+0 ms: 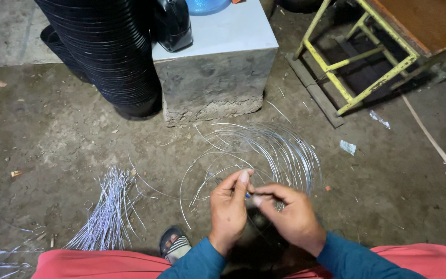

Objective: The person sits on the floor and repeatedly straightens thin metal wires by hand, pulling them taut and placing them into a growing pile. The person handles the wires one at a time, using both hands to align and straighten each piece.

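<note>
My left hand (229, 206) and my right hand (290, 214) meet in front of me, just above the ground. Thumb and fingers of both pinch a thin silver wire (248, 195) between them, the fingertips almost touching. The wire leads into a loose coil of wire (280, 152) lying on the dirt floor right beyond my hands. A bundle of short cut wire pieces (107, 212) lies on the floor to my left. Both arms wear blue sleeves, and red cloth covers my legs.
A concrete block (215, 72) with a white top stands ahead. A tall stack of black round containers (109, 51) leans beside it. A yellow metal frame (347, 67) under a wooden board is at the upper right. My sandalled foot (174, 243) shows below.
</note>
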